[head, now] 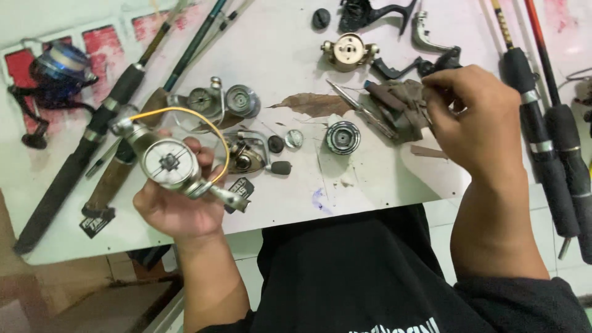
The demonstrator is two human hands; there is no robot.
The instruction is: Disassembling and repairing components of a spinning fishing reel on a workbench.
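My left hand [179, 206] holds a silver fishing-reel rotor [169, 163] with a yellow bail wire arching over it, lifted above the white table's [370, 185] near edge. My right hand [472, 120] reaches to the right of centre and pinches a dark brown rag [398, 105] that lies on the table. Just left of the rag rests a thin metal tool [357, 105]. A small round spool [343, 137] sits between my hands. Beside my left hand lies a bronze reel body [246, 157] with a knobbed handle.
Several fishing rods lie across the left [92, 142] and right [542, 142] sides of the table. A blue-spooled reel [55, 71] sits at far left. More reel parts [348, 50] and black handles [376, 12] lie at the back. A dry brown leaf [311, 103] rests mid-table.
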